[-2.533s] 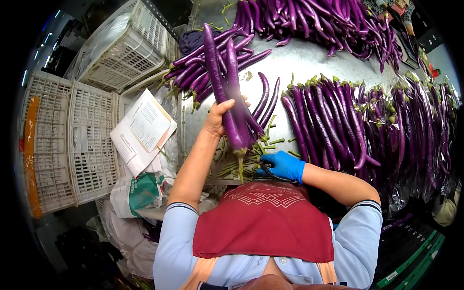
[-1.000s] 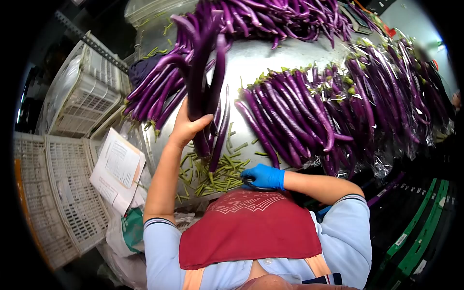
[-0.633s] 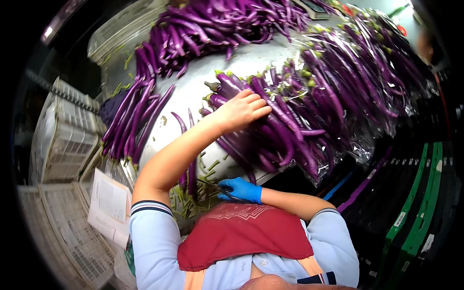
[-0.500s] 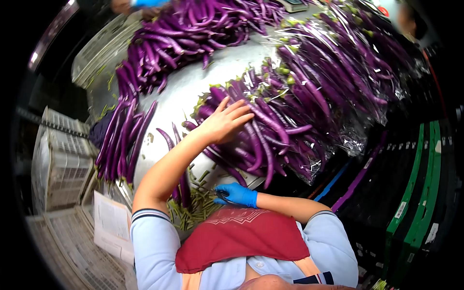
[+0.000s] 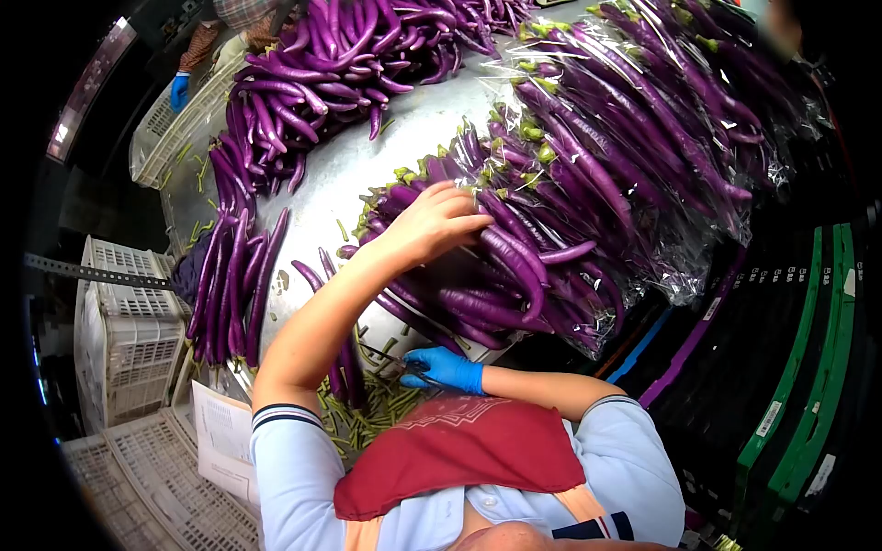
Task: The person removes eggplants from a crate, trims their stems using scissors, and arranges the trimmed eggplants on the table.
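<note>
My left hand (image 5: 439, 223), bare, reaches over the row of loose purple eggplants (image 5: 496, 308) on the metal table. Its fingers are curled and closed on eggplants near their stem ends. My right hand (image 5: 445, 369) wears a blue glove and is closed round dark-handled scissors (image 5: 417, 367) at the table's near edge. Green cut stem pieces (image 5: 381, 404) lie to the left of that glove. Two or so slim eggplants (image 5: 345, 367) lie under and beside my left forearm, partly hidden by it.
A big eggplant heap (image 5: 322, 73) fills the far side; a smaller bunch (image 5: 230, 294) lies left. Bagged eggplants (image 5: 634, 156) are at right. White crates (image 5: 133, 340) and papers (image 5: 223, 441) stand left, black-and-green crates (image 5: 799, 367) right. A co-worker's blue-gloved hand (image 5: 180, 92) shows top left.
My left hand carried eggplants from the left over to the row at right, released them and spread its fingers, then curled them again on the row. A co-worker has come into view.
</note>
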`<state>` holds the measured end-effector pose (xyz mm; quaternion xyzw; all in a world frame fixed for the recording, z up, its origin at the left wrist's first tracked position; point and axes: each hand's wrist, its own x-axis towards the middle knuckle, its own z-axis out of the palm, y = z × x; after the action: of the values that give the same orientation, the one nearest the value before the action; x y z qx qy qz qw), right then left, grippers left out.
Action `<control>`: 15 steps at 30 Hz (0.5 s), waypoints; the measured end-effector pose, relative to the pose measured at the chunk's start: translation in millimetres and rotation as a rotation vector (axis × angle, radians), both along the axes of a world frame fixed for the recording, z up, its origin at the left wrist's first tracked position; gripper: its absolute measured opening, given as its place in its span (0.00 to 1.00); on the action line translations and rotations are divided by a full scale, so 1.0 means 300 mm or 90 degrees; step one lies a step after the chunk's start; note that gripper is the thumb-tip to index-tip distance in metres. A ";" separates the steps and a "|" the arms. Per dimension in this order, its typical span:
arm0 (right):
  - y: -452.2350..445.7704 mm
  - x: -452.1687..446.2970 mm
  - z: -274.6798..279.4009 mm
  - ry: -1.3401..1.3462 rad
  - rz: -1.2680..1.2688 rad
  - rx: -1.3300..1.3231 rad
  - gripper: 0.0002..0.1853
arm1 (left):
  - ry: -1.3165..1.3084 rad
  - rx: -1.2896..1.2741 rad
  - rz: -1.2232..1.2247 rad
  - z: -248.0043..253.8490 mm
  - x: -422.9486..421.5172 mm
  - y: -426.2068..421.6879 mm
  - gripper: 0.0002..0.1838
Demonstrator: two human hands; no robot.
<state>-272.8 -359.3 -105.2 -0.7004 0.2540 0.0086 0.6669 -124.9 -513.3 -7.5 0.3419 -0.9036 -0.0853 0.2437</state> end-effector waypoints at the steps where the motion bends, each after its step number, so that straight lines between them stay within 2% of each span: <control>1: 0.005 -0.001 -0.012 -0.003 -0.007 -0.001 0.22 | -0.025 -0.048 0.006 0.003 -0.020 -0.017 0.24; 2: 0.009 -0.004 -0.022 -0.006 -0.012 -0.004 0.22 | -0.084 -0.036 0.015 -0.050 -0.034 -0.036 0.23; 3: 0.011 -0.007 -0.033 -0.007 -0.009 -0.006 0.22 | -0.043 0.142 -0.011 -0.108 -0.050 -0.057 0.21; 6: 0.006 -0.002 -0.046 -0.032 -0.022 -0.008 0.22 | -0.011 0.018 0.110 -0.075 -0.066 -0.011 0.23; 8: 0.015 -0.019 -0.039 -0.071 -0.064 0.016 0.20 | 0.137 0.053 0.206 -0.014 0.017 0.051 0.22; 9: 0.025 -0.023 -0.070 -0.082 -0.103 0.150 0.15 | 0.230 0.062 0.260 -0.008 0.108 0.101 0.22; 11: 0.005 -0.039 -0.093 -0.077 -0.077 0.105 0.14 | 0.413 0.182 0.446 0.001 0.299 0.257 0.20; 13: -0.001 -0.037 -0.017 -0.113 -0.171 0.194 0.14 | 0.448 0.191 0.662 -0.083 0.472 0.448 0.18; 15: -0.015 -0.043 0.003 -0.046 -0.186 0.255 0.13 | 0.165 0.271 0.818 -0.155 0.515 0.634 0.19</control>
<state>-285.7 -363.8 -104.2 -0.5103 0.3215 -0.0628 0.7951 29.6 -323.1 -53.8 0.8370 -0.4490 -0.1396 0.2799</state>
